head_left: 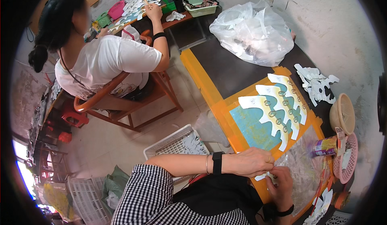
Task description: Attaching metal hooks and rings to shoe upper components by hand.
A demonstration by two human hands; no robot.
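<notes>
My left hand [253,161] and my right hand [281,182] meet at the near edge of the table, fingertips almost touching. Between them shows the end of a small white cut-out piece [261,176]; most of it is hidden. The right fingers are bent around this piece. On the left, the fingers are closed and point down, and whatever they grip is hidden. Beyond my hands, several white scalloped cut-out strips [264,104] with yellow shading and small oval marks lie overlapped on a blue mat [248,124].
A clear plastic sheet [302,156] covers the table beside my hands. At right stand a printed can [324,147], a pink basket [347,164] and a beige bowl [342,114]. A stuffed plastic bag [254,33] sits farther back. A co-worker [109,55] sits at far left, near a white crate [161,148].
</notes>
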